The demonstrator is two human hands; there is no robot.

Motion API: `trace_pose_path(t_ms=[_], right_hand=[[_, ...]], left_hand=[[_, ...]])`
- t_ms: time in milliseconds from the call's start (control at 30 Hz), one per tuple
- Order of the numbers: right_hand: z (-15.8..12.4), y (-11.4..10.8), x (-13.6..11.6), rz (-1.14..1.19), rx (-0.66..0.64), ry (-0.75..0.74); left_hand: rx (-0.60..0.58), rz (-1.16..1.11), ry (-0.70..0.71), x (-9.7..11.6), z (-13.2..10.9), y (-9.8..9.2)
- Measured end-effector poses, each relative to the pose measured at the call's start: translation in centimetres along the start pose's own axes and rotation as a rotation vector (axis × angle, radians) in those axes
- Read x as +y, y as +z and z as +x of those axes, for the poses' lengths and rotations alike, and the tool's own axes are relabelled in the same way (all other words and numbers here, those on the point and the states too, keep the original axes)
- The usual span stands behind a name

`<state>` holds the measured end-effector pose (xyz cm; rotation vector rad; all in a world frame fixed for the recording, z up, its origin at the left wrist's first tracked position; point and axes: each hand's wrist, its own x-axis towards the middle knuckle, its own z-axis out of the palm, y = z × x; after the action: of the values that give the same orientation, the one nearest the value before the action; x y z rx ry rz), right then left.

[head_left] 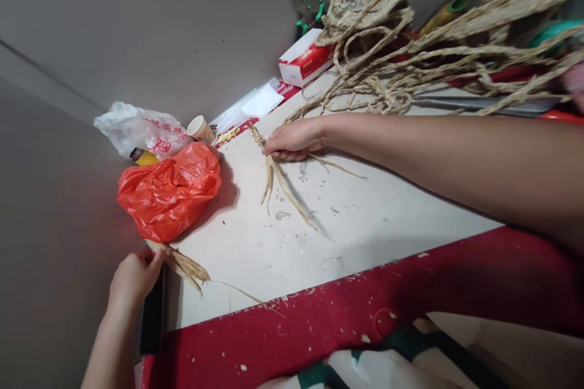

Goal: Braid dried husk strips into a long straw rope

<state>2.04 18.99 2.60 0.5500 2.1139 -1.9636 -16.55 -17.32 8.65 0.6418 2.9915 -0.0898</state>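
My right hand is closed around a braided straw cord near the middle of the white board. Loose flat straw strands fan out from under its fingers toward me. At the board's left edge my left hand pinches a small bundle of dry straw strips between thumb and fingers. One thin strand trails from that bundle to the right. Just above the left hand sits a crumpled red plastic bag.
A white plastic bag, a paper cup and a red-and-white box line the wall side. Green-handled pruning shears stand behind. Coiled braided rope piles up at the back right. Red cloth borders the white board.
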Motion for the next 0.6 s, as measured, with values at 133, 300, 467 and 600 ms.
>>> trace_pose_path(t_ms=[133,300,467,600], right_hand=[[0.0,0.0,0.1,-0.027,-0.001,-0.014],[0.4,-0.1,0.3,-0.051,-0.003,-0.029],[0.5,-0.1,0.4,-0.054,0.01,-0.044],[0.5,-0.1,0.4,-0.062,0.014,-0.045]], left_hand=[[0.026,0.007,-0.075,-1.0,0.5,1.1],[-0.024,-0.583,-0.118,-1.2,0.5,2.1],[0.14,-0.781,-0.121,-2.6,0.1,2.2],[0.294,-0.842,-0.195,-3.2,-1.5,1.3]])
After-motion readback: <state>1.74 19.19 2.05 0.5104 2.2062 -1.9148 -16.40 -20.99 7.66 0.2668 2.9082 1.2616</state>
